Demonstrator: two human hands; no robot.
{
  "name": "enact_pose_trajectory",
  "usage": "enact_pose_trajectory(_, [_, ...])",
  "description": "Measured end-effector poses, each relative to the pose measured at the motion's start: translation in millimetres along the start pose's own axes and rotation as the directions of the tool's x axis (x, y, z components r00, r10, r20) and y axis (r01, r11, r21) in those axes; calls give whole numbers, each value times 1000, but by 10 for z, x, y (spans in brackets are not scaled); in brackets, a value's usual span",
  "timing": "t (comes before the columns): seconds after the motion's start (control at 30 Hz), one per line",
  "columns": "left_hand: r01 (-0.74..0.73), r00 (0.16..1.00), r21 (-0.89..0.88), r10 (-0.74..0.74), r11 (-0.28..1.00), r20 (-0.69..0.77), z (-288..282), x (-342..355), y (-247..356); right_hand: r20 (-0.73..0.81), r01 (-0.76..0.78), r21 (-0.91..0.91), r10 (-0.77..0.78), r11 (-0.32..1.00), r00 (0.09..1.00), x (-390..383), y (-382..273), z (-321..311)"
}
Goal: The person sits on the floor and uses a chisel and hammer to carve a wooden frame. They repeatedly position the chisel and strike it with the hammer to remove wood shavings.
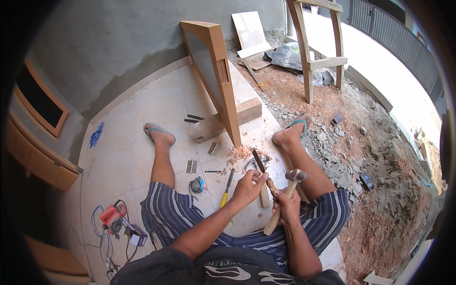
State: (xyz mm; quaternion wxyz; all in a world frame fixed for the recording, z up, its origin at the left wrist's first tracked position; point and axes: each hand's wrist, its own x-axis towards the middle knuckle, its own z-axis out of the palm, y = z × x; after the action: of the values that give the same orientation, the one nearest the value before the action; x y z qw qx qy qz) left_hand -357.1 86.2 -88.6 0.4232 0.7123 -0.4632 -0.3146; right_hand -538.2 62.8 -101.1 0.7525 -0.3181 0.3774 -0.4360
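Observation:
A wood chisel (259,160) with a dark blade and wooden handle slants up between my hands. The fingers of my left hand (247,188) are closed at its blade, near the handle. In my right hand (288,208) is a hammer (272,223) with a wooden handle, its metal head uppermost; the same hand also holds the chisel's handle end. Beyond them a wooden door panel (223,90) stands on edge across a timber block (247,112). A recess (223,71) is cut into its narrow edge, and wood shavings (240,153) lie below it.
Between my legs lie a claw hammer (250,162), a yellow-handled chisel (224,198), hinges (192,166) and a tape measure (196,185). A red power tool (113,216) with cords is at left. Rubble (332,142) and a wooden trestle (306,57) are at right.

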Motion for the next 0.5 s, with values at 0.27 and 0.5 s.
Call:
enact_pose_trajectory(0.27, [-771,579,564,692,295,431,-95,6,195,27,-25,-35,26,999,999,-11,-33,-45])
enact_pose_trajectory(0.5, [-880,403,461,691,114,600,29,411,245,40,-44,9,43,999,998,-47,-106,-14])
